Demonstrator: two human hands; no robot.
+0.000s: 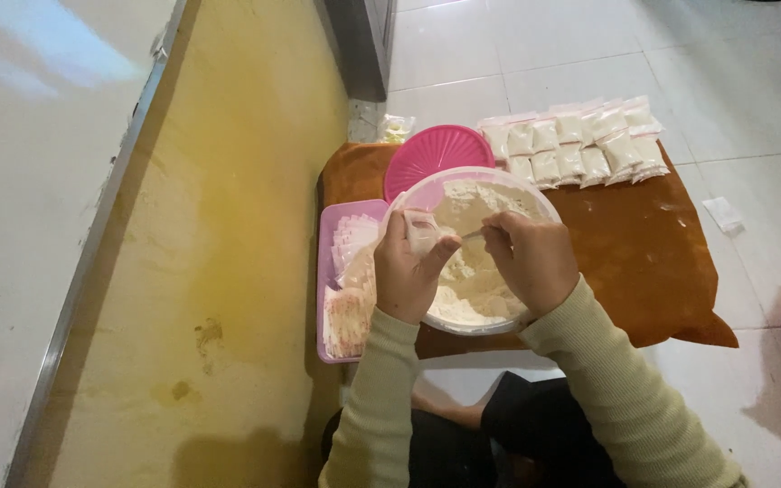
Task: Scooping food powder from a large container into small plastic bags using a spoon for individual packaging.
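Observation:
My left hand holds a small clear plastic bag upright over a round clear bowl of pale powder. My right hand grips a small metal spoon whose tip points at the bag's mouth. Both hands hover over the powder. The bowl rests on a brown cloth spread on the tiled floor.
A pink tray with stacks of empty small bags lies left of the bowl. A pink round lid sits behind it. Several filled powder bags lie in rows at the cloth's far edge. A yellow wall runs along the left.

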